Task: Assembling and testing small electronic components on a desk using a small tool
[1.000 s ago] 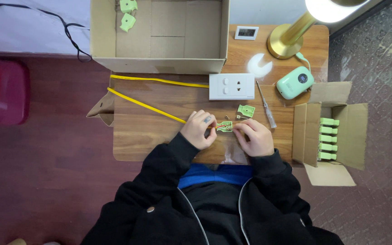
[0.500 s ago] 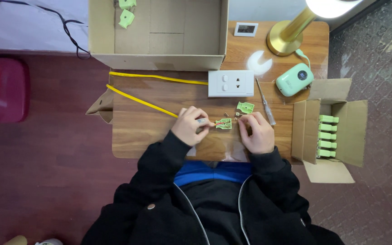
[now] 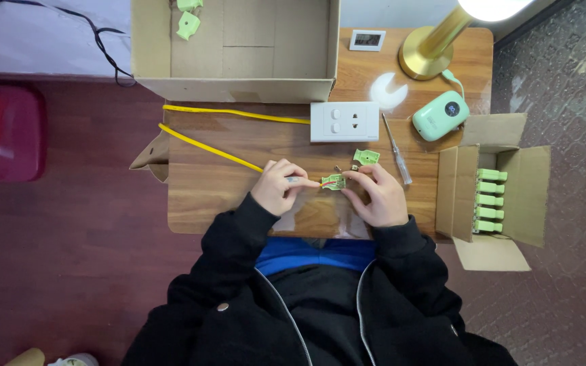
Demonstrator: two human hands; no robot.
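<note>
Here, green connector point(image 3: 334, 181) sits between both hands' fingers point(image 3: 357, 181), touching.

Large open cardboard box point(image 3: 235, 51) sat at the far edge of the wooden surface point(image 3: 239, 135), brown, flaps up, two pale green parts in its far left corner. Smaller open cardboard box point(image 3: 493, 190) stood off the right edge, flaps spread, a row of green pieces stacked inside. Small square white display point(image 3: 367, 40) lay just right of the big box, grey screen. Mint green rounded device point(image 3: 441, 116) near the lamp base had a dark round screen on top
</note>
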